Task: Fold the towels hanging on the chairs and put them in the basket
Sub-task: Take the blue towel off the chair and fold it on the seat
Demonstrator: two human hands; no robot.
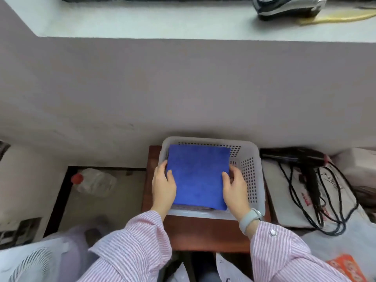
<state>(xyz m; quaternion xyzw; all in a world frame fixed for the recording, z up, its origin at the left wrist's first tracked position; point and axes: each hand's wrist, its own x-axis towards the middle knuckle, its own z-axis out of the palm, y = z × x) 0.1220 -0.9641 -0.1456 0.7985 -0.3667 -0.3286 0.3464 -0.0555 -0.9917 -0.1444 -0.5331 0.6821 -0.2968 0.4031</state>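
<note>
A folded blue towel (198,176) lies flat over the white perforated basket (251,174) on a reddish-brown table (203,233), nearly square, its slightly longer side running away from the person toward the wall. The left hand (163,188) grips its left edge and the right hand (235,190) its right edge, thumbs on top and fingers curled underneath. Right of the basket lies a black hair dryer (301,157) with its coiled cord.
</note>
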